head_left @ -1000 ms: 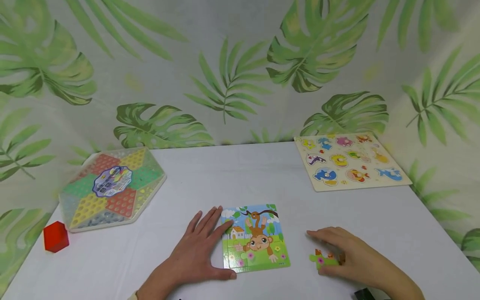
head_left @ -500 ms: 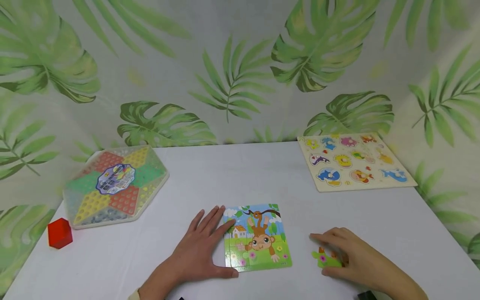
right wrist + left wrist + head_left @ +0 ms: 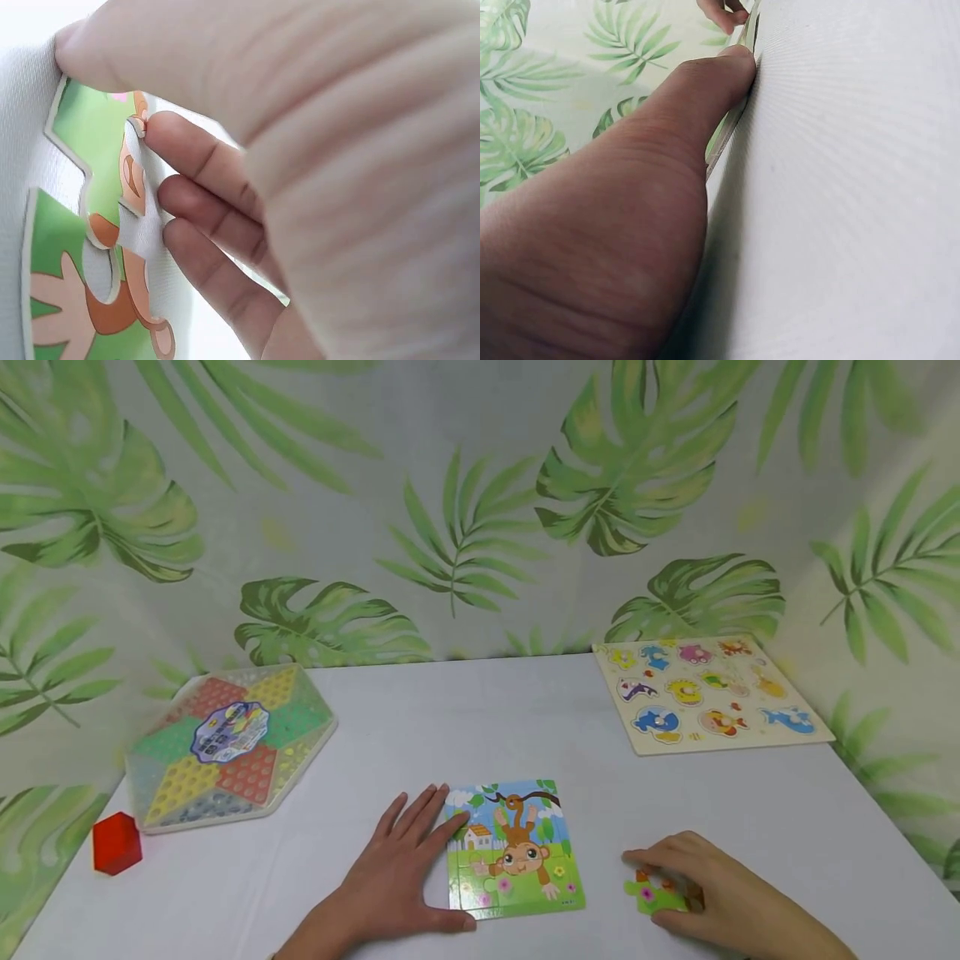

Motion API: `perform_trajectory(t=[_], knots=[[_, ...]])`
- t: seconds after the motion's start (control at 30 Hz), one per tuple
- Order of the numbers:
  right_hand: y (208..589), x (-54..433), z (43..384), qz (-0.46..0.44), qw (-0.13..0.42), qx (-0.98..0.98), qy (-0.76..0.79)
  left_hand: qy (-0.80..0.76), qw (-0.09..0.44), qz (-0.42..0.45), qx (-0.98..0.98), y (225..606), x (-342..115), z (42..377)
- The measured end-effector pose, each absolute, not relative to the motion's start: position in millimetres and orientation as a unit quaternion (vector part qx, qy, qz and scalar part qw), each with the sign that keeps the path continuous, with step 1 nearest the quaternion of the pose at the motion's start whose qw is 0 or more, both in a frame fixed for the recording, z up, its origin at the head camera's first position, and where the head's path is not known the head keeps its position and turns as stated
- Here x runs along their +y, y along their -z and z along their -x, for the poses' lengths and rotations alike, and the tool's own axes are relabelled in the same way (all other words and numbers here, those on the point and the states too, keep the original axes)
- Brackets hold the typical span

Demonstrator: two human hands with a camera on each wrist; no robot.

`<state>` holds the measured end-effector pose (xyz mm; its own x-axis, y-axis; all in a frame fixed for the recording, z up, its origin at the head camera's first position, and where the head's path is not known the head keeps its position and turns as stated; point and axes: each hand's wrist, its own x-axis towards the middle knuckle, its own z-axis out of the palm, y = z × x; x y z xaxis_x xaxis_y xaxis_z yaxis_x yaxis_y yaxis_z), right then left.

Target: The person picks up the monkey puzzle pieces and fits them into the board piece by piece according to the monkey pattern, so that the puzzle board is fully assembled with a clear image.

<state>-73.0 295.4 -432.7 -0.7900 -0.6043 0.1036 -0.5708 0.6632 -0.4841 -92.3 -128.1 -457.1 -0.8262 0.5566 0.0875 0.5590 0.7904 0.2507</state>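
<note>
A square jigsaw puzzle (image 3: 517, 852) with a hanging monkey on a green meadow lies flat at the table's middle front. My left hand (image 3: 397, 877) rests at its left side, fingers along the edge and thumb at the lower left corner. To the right, my right hand (image 3: 693, 885) curls around some loose green jigsaw pieces (image 3: 660, 895) on the table. The right wrist view shows its thumb at one edge of a green piece (image 3: 94, 135) and a fingertip at the far side. Another piece (image 3: 56, 292) with a monkey's hand on it lies beside, outside the fingers.
A hexagonal Chinese checkers set (image 3: 232, 747) in clear plastic lies at the back left, with a red block (image 3: 116, 843) in front of it. A wooden peg puzzle (image 3: 708, 693) of sea animals lies at the back right. Behind the table (image 3: 450, 718) hangs a leaf-patterned cloth (image 3: 480, 485).
The right hand's index finger has drawn in toward its thumb around the jigsaw pieces. The left hand stays in place on the puzzle. The head view has shifted slightly.
</note>
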Motion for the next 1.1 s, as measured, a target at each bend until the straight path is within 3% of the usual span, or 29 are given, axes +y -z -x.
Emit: perform_trajectory(t=[0.83, 1.1], knots=[[433, 291, 77, 0.338, -0.016, 0.914, 0.224, 0.139, 0.023, 0.294, -0.945, 458, -129, 93], [432, 288, 73, 0.316, -0.002, 0.923, 0.219, 0.130, 0.025, 0.299, -0.945, 459, -128, 92]])
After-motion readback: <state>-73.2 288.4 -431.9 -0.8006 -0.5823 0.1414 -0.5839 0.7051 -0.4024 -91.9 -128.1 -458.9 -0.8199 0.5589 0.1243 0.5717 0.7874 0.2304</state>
